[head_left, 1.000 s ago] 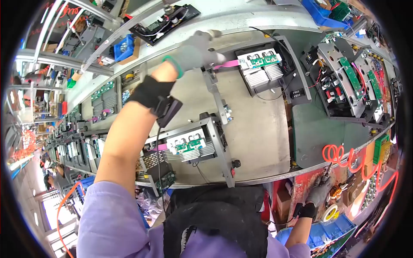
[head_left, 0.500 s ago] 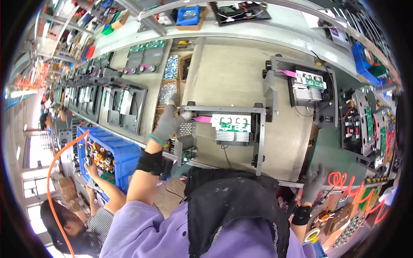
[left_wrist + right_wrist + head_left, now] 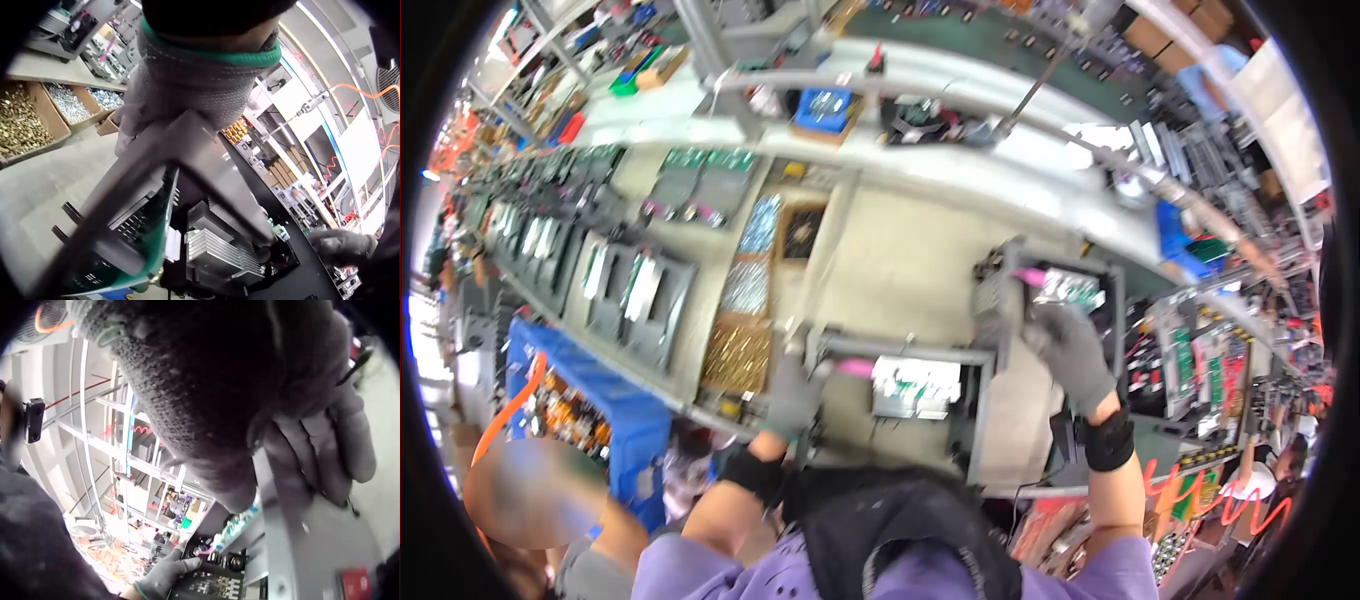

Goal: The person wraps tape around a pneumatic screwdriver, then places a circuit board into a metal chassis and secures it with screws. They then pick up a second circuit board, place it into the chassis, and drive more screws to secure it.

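My gloved left hand (image 3: pixel 792 395) is at the left end of the nearer metal chassis (image 3: pixel 988 400). In the left wrist view the same hand (image 3: pixel 187 94) grips a corner of the grey frame (image 3: pixel 219 178), above silver heat-sink fins (image 3: pixel 219 250). My gloved right hand (image 3: pixel 1075 358) is at the lower left of the farther chassis (image 3: pixel 1115 300). The right wrist view shows that hand (image 3: pixel 250 406) with its fingers bent over a grey metal panel (image 3: pixel 319 544), which bears a red part (image 3: pixel 356 584). Both chassis hold white-and-green boards; some fingertips are blurred or hidden.
Boxes of brass screws (image 3: pixel 735 357) and silver screws (image 3: pixel 746 287) lie left of the nearer chassis. More chassis (image 3: pixel 640 310) line the far left. An open unit (image 3: pixel 1190 365) stands at right, and another person (image 3: pixel 550 500) is beside a blue bin (image 3: pixel 630 430).
My right hand has come up from the lower right to the farther chassis. My left hand remains at the nearer chassis's left end, having earlier moved there from the farther one. The head view has shifted.
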Tool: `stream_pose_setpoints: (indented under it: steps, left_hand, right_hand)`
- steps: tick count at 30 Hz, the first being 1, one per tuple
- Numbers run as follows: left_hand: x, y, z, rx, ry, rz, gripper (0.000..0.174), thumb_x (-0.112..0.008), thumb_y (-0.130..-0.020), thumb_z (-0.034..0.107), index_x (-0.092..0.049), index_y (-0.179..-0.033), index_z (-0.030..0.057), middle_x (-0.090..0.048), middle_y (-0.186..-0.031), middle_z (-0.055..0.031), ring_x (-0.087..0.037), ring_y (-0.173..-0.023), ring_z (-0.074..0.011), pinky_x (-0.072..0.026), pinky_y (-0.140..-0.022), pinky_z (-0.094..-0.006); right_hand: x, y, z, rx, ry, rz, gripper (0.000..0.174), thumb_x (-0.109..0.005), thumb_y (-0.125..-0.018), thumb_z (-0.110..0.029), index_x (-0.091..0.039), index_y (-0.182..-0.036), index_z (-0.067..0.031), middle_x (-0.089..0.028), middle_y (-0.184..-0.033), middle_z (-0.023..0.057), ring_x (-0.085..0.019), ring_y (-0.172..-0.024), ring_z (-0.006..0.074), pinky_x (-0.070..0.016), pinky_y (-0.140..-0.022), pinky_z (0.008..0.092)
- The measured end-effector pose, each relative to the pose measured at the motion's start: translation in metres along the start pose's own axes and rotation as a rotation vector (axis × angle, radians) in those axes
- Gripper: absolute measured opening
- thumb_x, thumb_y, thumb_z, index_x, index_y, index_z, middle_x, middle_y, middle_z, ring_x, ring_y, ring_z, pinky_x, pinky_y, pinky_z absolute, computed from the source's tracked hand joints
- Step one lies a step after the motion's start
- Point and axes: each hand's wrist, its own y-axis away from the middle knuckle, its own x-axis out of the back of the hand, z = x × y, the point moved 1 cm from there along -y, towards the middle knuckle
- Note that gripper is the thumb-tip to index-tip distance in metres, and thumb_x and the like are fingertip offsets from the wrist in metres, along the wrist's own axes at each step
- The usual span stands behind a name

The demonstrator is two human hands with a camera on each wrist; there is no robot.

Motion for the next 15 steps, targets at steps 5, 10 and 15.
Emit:
stream_pose_setpoints:
  steps: [5,10,15]
  left_hand:
    - [0.003,0.003,0.017,-0.055,-0.039,0.036,0.062,-0.061,-0.086,0.009,-0.036,-0.142,-0.0019,-0.046,-0.131,-0.0271,-0.049,-0.122,-0.0410,-0.0398,-0.103,-0.0413]
    - [0.007,0.003,0.033,0.082,-0.068,0.029,0.062,-0.056,-0.084,0.007,-0.037,-0.143,0.0025,-0.047,-0.132,-0.0243,-0.051,-0.120,-0.0399,-0.0428,-0.100,-0.0411]
    - [0.013,0.001,0.050,0.160,-0.104,0.020,0.066,-0.063,-0.083,0.012,-0.037,-0.143,0.0036,-0.051,-0.126,-0.0240,-0.053,-0.115,-0.0394,-0.0430,-0.099,-0.0409]
  right_hand:
    - [0.104,-0.178,-0.051,0.137,-0.173,0.739,0.069,-0.069,-0.086,-0.041,-0.046,-0.132,0.0039,-0.060,-0.119,0.0216,-0.059,-0.106,0.0267,-0.0459,-0.091,0.0358]
    - [0.161,-0.341,-0.047,0.256,-0.706,0.534,0.021,-0.063,-0.089,-0.033,-0.058,-0.090,-0.0128,-0.055,-0.072,-0.0005,-0.055,-0.069,0.0149,-0.0435,-0.062,0.0312]
    - [0.180,-0.327,-0.062,0.524,-0.507,0.219,0.016,-0.056,-0.093,-0.020,-0.060,-0.105,-0.0115,-0.059,-0.095,0.0024,-0.057,-0.079,0.0145,-0.0476,-0.081,0.0293]
